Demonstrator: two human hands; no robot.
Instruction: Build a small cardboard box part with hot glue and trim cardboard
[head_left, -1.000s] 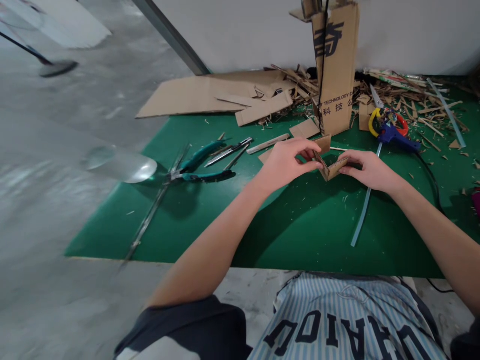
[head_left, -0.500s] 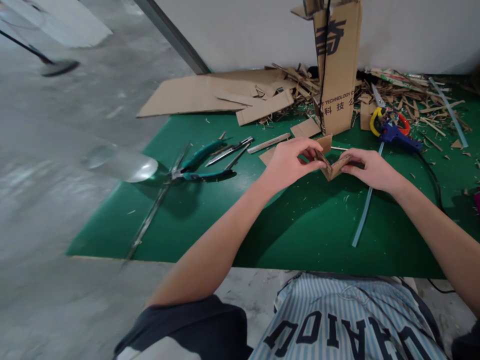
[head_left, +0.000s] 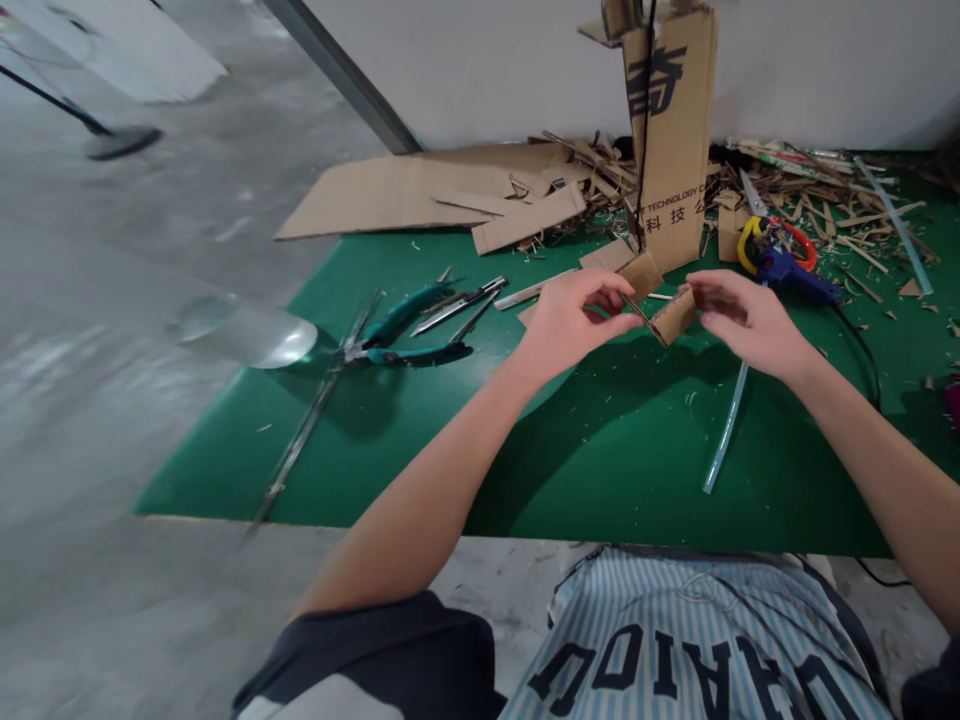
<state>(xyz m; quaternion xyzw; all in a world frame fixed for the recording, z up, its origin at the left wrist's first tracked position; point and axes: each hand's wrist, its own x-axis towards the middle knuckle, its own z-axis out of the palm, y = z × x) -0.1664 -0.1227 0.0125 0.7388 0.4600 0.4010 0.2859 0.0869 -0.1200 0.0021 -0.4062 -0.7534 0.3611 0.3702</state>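
A small folded cardboard piece [head_left: 675, 317] is held just above the green table, bent into a V shape. My left hand [head_left: 577, 325] pinches its left side between thumb and fingers. At its right edge is my right hand [head_left: 750, 318], curved, with index finger and thumb tips against the flap. Behind the piece stands a tall cardboard structure [head_left: 679, 150] with printed lettering. A blue glue gun [head_left: 796, 278] lies right of my right hand, and a translucent glue stick [head_left: 726, 430] extends toward the table's front.
Scissors [head_left: 752, 195] lie among cardboard scraps [head_left: 825, 215] at the back right. Green-handled pliers [head_left: 409, 312] and a utility knife [head_left: 454, 305] rest on the left. A flat cardboard sheet [head_left: 375, 195] overhangs the back left edge. The glue gun's black cord [head_left: 862, 345] curves rightward.
The folded piece has turned, so its right flap now faces me more. My right hand's fingers have shifted up and its thumb has loosened along the flap's edge.
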